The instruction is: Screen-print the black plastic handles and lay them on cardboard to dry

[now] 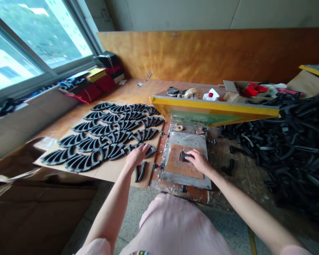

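Note:
My right hand (199,162) pinches a black curved plastic part (185,156) against the brown board (172,161) fixed on a grey metal plate (188,139). My left hand (137,156) is over the near right end of the rows of black curved parts (108,136), its fingers stretched forward. It appears to hold nothing, though its fingertips are partly blurred against the parts. Just below that hand, a pair of separate curved parts (140,172) lies on the cardboard sheet (95,173).
A yellow-edged screen frame (215,103) is tilted up behind the plate. A large heap of black parts (289,152) covers the table at right. A tape roll (179,128) sits behind the plate. An open carton (231,91) and a red-capped bottle (211,95) stand farther back.

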`<state>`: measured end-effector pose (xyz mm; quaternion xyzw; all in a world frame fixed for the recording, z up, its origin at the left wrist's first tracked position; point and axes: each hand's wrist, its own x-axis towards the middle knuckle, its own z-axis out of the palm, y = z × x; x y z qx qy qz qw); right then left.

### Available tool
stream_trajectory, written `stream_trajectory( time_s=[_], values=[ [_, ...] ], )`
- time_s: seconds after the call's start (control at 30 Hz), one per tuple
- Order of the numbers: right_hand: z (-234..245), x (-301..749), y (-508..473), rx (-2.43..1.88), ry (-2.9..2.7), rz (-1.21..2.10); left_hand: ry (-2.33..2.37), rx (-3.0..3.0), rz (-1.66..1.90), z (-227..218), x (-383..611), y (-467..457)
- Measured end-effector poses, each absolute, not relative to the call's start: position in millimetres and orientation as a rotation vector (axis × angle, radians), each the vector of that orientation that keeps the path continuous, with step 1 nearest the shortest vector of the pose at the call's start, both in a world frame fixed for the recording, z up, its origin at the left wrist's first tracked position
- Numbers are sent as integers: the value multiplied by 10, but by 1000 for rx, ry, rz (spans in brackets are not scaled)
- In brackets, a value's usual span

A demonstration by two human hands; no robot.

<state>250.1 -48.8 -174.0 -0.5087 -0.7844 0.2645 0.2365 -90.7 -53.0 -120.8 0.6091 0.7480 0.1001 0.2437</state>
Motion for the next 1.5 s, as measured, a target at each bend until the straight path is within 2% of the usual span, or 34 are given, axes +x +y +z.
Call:
stream_trajectory(
  time_s=[0.2, 0.33, 0.43, 0.6, 0.7, 0.8, 0.97, 1.17, 1.27, 1.37, 1.5],
  values=[
    [-1857, 2337, -526, -1443, -2472, 172, 1227, 1336, 1252, -260, -100, -32],
    [-1829, 2453, -593, -1422, -2497, 173, 1040, 1196, 1333, 6, 77, -123],
    [-1726, 2761, -557, -1587, -2267, 279, 1115, 1174, 1332, -170, -53, -423],
    [-1377, 3235, -229, -1821, -1843, 212, 1284, 1049, 967, -978, -253, -985],
    [-1142, 2997, 11, -1634, -1898, 147, 1406, 1046, 867, -1470, -232, -1110],
    [-1057, 2521, 135, -1527, -2213, 129, 1534, 1097, 809, -1751, -190, -1096],
    [-1239, 2186, -157, -1554, -2545, 255, 1576, 1085, 803, -1820, -185, -1049],
    [-1089, 2473, -512, -1073, -2859, 393, 1584, 1083, 812, -1804, -194, -1054],
    [-1029, 2480, -424, -1124, -2830, 428, 1569, 1073, 820, -1793, -191, -1055],
    [-1161, 2414, -440, -1229, -2688, 287, 1546, 1074, 821, -1781, -189, -1065],
    [-1329, 2430, -641, -1131, -2717, 268, 1526, 1077, 843, -1803, -186, -1078]
  ],
)
